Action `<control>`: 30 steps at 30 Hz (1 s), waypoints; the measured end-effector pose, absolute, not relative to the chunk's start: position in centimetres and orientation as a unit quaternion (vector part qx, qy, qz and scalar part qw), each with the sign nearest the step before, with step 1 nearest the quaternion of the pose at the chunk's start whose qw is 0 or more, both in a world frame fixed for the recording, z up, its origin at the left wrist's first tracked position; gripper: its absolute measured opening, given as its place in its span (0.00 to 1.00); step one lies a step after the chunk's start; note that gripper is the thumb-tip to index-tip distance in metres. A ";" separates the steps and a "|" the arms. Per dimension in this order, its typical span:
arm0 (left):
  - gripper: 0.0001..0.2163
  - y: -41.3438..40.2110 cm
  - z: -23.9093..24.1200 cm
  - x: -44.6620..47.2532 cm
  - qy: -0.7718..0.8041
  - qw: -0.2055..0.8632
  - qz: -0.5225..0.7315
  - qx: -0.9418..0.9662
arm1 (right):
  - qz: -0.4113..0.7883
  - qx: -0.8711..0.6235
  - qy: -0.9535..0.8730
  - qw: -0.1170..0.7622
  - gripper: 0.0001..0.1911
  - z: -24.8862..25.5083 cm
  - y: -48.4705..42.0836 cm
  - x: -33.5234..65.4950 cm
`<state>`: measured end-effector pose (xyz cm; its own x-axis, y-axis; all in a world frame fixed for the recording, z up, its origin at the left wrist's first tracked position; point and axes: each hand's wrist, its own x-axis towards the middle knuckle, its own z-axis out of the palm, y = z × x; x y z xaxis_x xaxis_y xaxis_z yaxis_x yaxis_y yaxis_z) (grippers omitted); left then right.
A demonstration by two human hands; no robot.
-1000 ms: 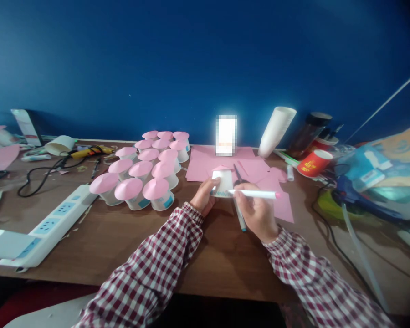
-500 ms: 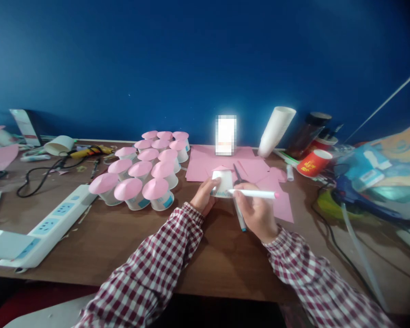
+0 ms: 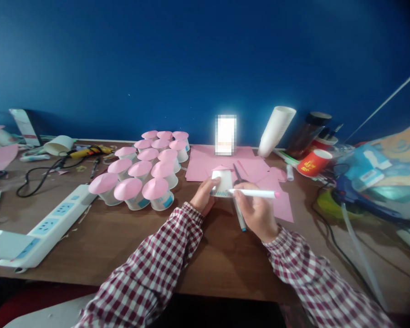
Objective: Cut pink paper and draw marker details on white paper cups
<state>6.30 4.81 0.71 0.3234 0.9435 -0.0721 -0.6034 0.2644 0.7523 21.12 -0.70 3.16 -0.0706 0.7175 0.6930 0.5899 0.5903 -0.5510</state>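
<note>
My left hand (image 3: 204,196) is closed round a white paper cup (image 3: 223,178) that stands upside down with a pink paper cone on top. A green zigzag runs along the cup's rim. In my right hand (image 3: 258,212) a white marker (image 3: 259,193) with a pink end lies almost level, its tip side at the cup's lower right. Beneath that hand is a second marker (image 3: 239,216) with a blue end, beside dark scissors (image 3: 237,172) that are partly hidden. Pink paper (image 3: 201,164) lies behind the cup.
Several pink-topped cups (image 3: 140,169) stand in rows to the left, near a white power strip (image 3: 51,228). A leaning stack of paper cups (image 3: 276,130), a red cup (image 3: 314,163) and a blue glue gun (image 3: 358,200) with its cable are at right. A blurred bright panel (image 3: 225,135) stands behind.
Hardly anything differs. Both hands, the cup and the marker keep nearly the same place, with only a very slight shift of the marker at the cup's rim.
</note>
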 end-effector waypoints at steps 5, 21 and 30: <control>0.20 4.9 0.7 6.2 0.267 0.751 0.511 0.322 | 0.046 -0.449 -0.726 0.519 0.06 3.3 -0.8 21.1; 0.18 4.9 0.8 6.2 0.285 0.749 0.513 0.307 | 0.064 -0.435 -0.711 0.548 0.05 3.1 -0.6 21.3; 0.24 4.7 0.9 6.1 0.236 0.737 0.512 0.373 | 0.156 -0.459 -0.672 0.560 0.07 2.6 -0.7 21.2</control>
